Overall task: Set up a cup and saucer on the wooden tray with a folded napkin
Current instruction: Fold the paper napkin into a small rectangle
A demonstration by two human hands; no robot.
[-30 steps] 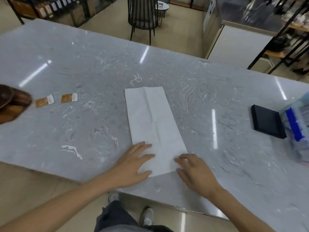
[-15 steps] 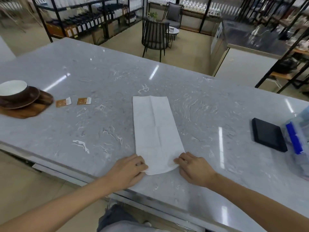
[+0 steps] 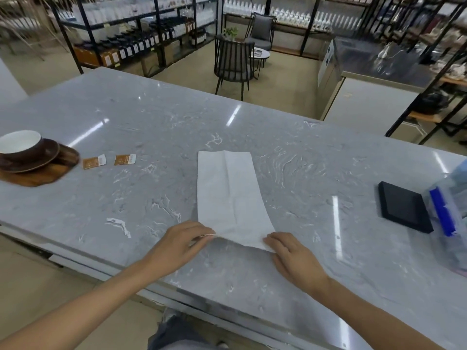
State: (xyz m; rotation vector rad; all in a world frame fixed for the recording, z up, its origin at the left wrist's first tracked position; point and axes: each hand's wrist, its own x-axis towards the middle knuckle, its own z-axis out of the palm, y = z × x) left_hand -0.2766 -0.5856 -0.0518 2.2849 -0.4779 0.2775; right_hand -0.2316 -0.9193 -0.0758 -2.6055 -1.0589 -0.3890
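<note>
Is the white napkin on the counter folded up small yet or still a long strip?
Still a long strip. The napkin lies flat on the counter, its near end lifted by the left hand and right hand.

Both bare forearms reach forward from the bottom of the view, angled toward each other. The left hand (image 3: pixel 180 245) lies palm down with its fingers (image 3: pixel 202 234) curled, pinching a thin edge at their tips. The right hand (image 3: pixel 294 258) is also palm down, its fingers bent and pressed low at the surface (image 3: pixel 252 286), thumb tucked inward.
</note>
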